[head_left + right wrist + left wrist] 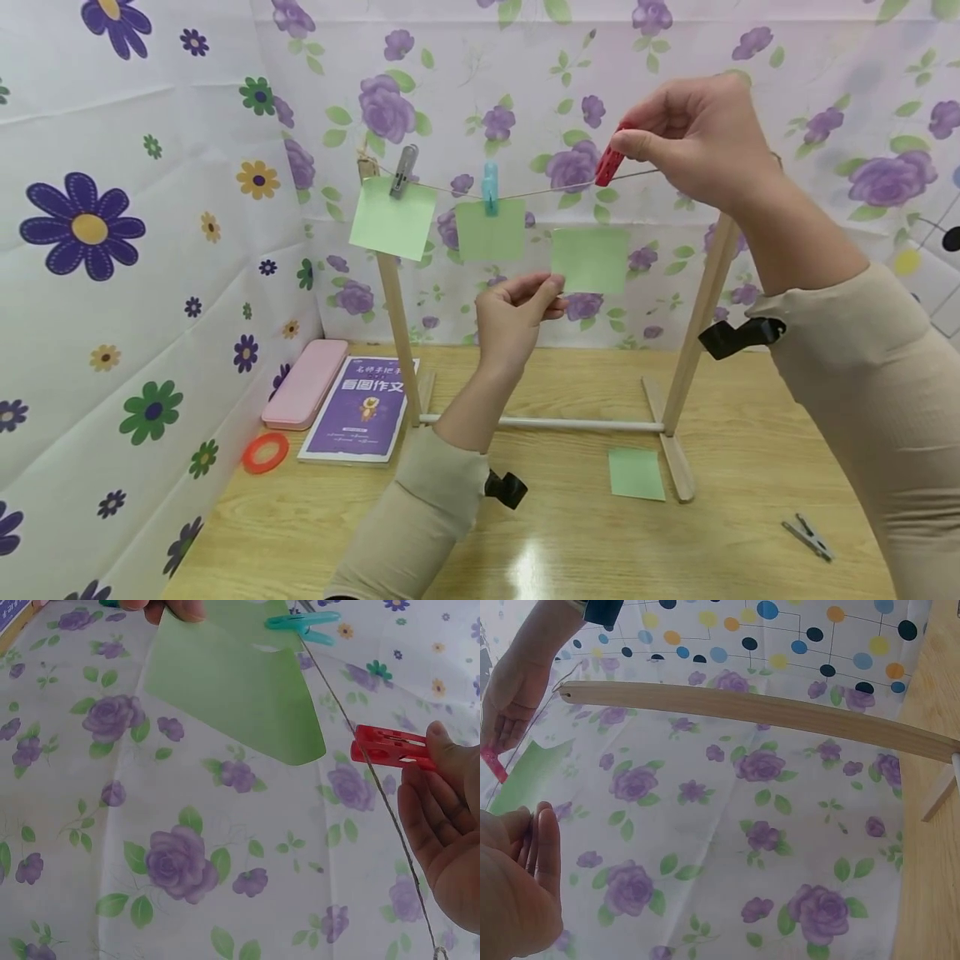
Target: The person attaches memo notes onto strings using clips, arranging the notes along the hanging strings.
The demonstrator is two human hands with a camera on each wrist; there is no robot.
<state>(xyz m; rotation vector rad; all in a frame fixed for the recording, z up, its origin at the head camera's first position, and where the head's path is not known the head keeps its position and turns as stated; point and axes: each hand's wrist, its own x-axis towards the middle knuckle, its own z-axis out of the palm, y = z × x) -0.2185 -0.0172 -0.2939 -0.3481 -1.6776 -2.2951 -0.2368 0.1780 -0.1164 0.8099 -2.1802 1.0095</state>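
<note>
Note (592, 262) in the left grip (517, 317), red clip (610, 160) in the right grip (712, 137)

Four green notes are in sight. Two hang on the single string (558, 189): the leftmost note (390, 223) from a grey clip (403, 171), the middle note (491, 235) from a blue clip (490, 190). The third is the one in hand: the left grip pinches it by the lower left corner, between thumb and fingers, just below the string and to the right of the hung pair. The fourth note (636, 474) lies flat on the bench (570, 533), beside the foot of the right post (701, 325).

Clips also come to four. The right grip pinches the red one between thumb and fingers, its nose at the string; whether it bites the string I cannot tell. A second grey clip (810, 537) lies on the bench, well to the right.

The string runs between two wooden posts, the left post (396, 333) and the right, joined low down by one white bar (555, 424). Toward the left of the bench are one purple book (352, 427), one pink case (307, 385) right beside it, and one red ring (283, 451) near both.
</note>
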